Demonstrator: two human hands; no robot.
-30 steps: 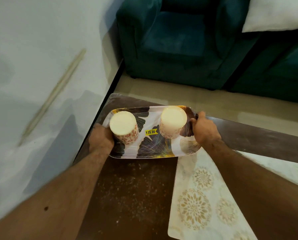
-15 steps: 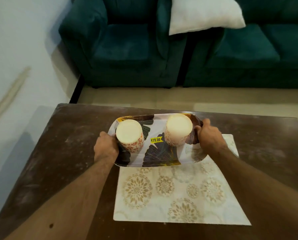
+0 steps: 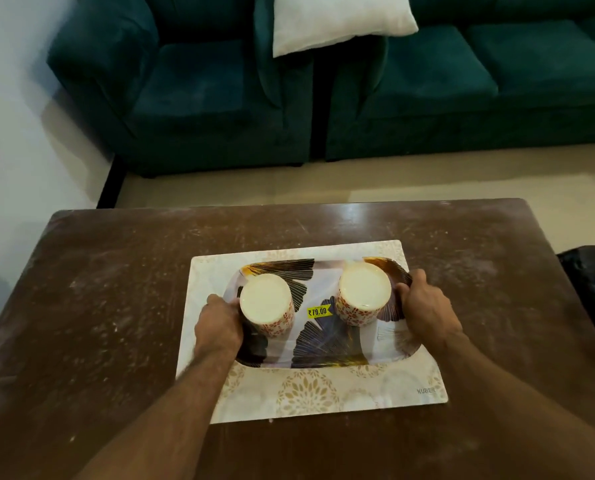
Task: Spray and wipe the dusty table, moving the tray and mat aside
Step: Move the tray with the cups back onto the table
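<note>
both hands hold the tray [image 3: 323, 344] by its two short ends. the left hand [image 3: 220, 325] grips the end at 9 o'clock, with its fingers curled over the rim. the right hand [image 3: 427, 310] grips the end at 3 o'clock, with the thumb on top of the rim and the other fingers tucked under it.

the tray is over the middle of the mat [image 3: 323, 393]. i cannot tell if it sits on the mat or is lifted a little. the mat lies flat near the middle of the table [image 3: 116, 289], a bit toward 6 o'clock.

i think the job is only at the start. the tray and mat are in the middle of the table, not off to the side. white dust and smears lie all over the brown top, thick at 9 o'clock and along the 12 o'clock edge. so no wiping shows yet. i see no spray bottle and no cloth here. what is left: move the tray away, move the mat away, spray, then wipe.

the tray is a long shape with round corners. it has big dark and gold leaf pictures and a small yellow price sticker [image 3: 318, 311]. two cups [image 3: 266, 299] with little red flowers stand on it, one by each hand. they could tip, so the tray should stay level.
</note>
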